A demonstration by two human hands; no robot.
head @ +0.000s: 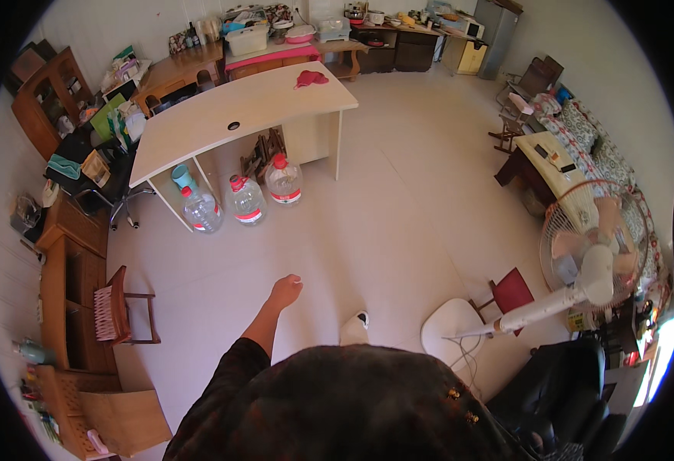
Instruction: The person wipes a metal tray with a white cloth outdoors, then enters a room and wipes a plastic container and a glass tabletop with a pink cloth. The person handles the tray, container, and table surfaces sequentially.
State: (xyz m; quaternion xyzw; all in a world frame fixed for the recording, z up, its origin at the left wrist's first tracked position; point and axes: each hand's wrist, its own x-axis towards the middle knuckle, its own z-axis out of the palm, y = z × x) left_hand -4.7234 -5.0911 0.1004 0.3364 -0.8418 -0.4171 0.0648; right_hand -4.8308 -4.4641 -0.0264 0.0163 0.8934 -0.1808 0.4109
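Note:
My left hand [286, 291] hangs over the pale floor with its fingers curled; whether something small is inside cannot be seen. My right hand is out of view. Ahead stands a long cream desk [198, 129] with a red cloth [311, 79] lying on its right end. On the floor along the desk's near side are a large clear plastic bottle [202, 213] at the left, a second bottle [247, 200] in the middle and a third bottle [284, 183] at the right, all with red caps. A light blue container [182, 177] is beneath the desk's left end.
A standing fan [596, 271] rises at the right from a white base [449, 328], with a cable beside it. A small wooden chair [121, 311] stands at the left, near wooden cabinets [77, 311]. A low table [550, 158] and a black armchair [556, 380] are at the right.

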